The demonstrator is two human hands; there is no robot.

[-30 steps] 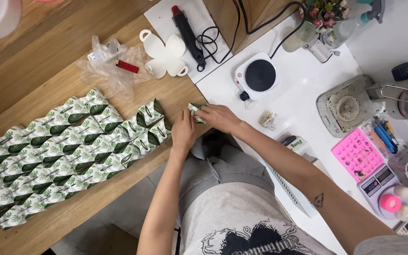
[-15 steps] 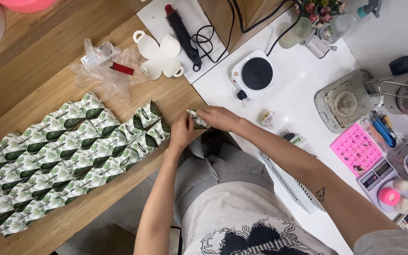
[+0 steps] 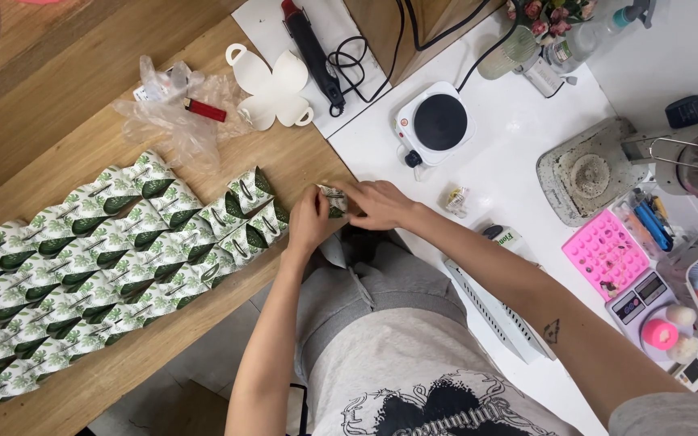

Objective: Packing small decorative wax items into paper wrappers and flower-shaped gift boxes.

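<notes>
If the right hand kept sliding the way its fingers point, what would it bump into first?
Probably the small green-and-white folded packet pinched at its fingertips, then the left hand beside it. The right hand points left toward both.

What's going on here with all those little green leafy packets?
A person seated at the corner of a wooden table holds one small green-and-white leaf-print packet between both hands: the left hand grips it from one side, the right hand from the other. Beside the left hand, many matching packets lie in overlapping rows across the wood. On the white counter to the right sit a small hot plate and a pink mould tray.
</notes>
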